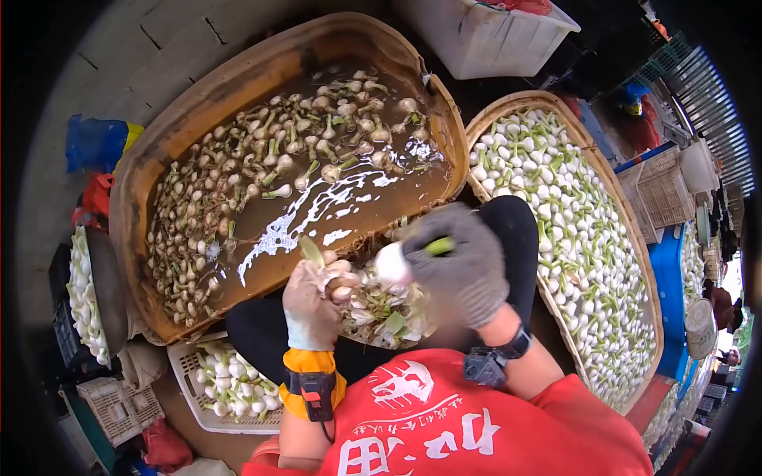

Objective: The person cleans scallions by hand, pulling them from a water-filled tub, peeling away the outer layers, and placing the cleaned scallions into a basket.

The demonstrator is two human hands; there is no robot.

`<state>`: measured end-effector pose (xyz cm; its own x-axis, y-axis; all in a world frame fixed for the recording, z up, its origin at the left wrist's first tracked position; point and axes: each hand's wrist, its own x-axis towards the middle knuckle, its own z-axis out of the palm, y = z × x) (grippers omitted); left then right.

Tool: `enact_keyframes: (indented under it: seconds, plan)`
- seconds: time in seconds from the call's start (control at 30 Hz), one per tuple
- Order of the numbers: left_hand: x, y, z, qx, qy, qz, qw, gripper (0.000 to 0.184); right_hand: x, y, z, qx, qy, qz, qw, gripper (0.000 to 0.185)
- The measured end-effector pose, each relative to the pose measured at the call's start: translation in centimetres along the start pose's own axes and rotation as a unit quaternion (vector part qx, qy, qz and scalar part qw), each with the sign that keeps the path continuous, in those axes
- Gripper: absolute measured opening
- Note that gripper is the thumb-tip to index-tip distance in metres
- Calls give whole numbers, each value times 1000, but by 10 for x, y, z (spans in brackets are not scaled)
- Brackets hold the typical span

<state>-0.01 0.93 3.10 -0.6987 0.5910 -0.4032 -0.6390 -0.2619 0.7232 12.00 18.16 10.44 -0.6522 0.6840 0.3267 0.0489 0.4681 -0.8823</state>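
My left hand [308,305], in a light work glove, is closed around garlic bulbs [341,284] with pinkish, loose skin and a pale green leaf sticking up. My right hand [464,266] wears a grey glove and is smeared by motion. It grips a clean white garlic bulb [392,263], whose green stem [439,246] shows between the fingers. Between the hands, below them, lies a heap of peeled skins and green leaf scraps [385,309] in my lap area. The two hands are apart.
Ahead, a large orange tub [131,238] holds muddy water and unpeeled garlic. On the right, a long tub [591,373] is full of white garlic. A white basket [186,381] with peeled bulbs stands at lower left. A white bin [492,44] is behind.
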Motion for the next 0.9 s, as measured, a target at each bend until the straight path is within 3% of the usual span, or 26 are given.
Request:
enact_keyframes:
  seconds: [0.03, 0.07, 0.1, 0.13, 0.17, 0.2, 0.23, 0.3, 0.33, 0.37, 0.43, 0.57, 0.63, 0.73, 0.77, 0.83, 0.87, 0.9]
  plan:
    - [6, 5, -14, -21, -34, 1, 999, 36, 10, 12, -16, -55, 78, -69, 993, 15]
    - [1, 14, -8, 123, -21, 8, 992, 39, 21, 17, -32, -105, 151, -99, 978, 18]
    - [6, 13, -15, 145, -113, -38, 982, 40, 30, 23, -42, -154, 224, -120, 955, 23]
    - [5, 11, -12, 291, -163, 11, 943, 38, 33, 24, -46, -176, 246, -41, 952, 31]
    - [6, 9, -7, 430, -209, 57, 876, 38, 38, 26, -47, -168, 232, -27, 958, 37]
    - [7, 15, -4, 513, -222, -12, 829, 37, 39, 26, -41, -124, 179, -14, 976, 39]
    - [16, 12, -7, 590, -216, 24, 778, 36, 38, 26, -35, -79, 126, -1, 989, 41]
    - [43, 0, -23, 392, -177, -64, 901, 38, 29, 43, -13, -92, -24, 29, 995, 46]
    - [55, 4, -22, 442, -151, 53, 883, 39, 23, 48, -3, -120, -84, -5, 989, 44]
    - [74, 9, -28, 427, -95, 43, 898, 40, 17, 55, 6, -99, -156, 38, 982, 42]
    - [110, 22, -40, 209, 26, -60, 976, 47, -5, 88, 24, -91, -222, -12, 971, 37]
    - [198, 38, -85, 227, 174, -103, 953, 76, -20, 111, 42, -69, -293, 27, 953, 32]
    - [254, 33, -125, 252, 211, -125, 936, 80, -15, 112, 42, -95, -326, 45, 940, 30]
    - [303, 32, -143, 255, 192, -122, 940, 77, -3, 110, 42, -110, -329, 38, 937, 27]
    - [321, 20, -173, 558, 97, 6, 824, 70, 0, 110, 43, -112, -329, 43, 937, 27]
    - [379, -9, -243, 579, 64, -49, 812, 58, 4, 110, 45, -121, -316, 47, 940, 26]
    - [357, -4, -196, 366, 121, -83, 919, 52, 5, 111, 45, -123, -317, 49, 939, 26]
    - [329, 0, -141, 132, 172, -111, 970, 46, 4, 114, 47, -126, -317, 52, 938, 25]
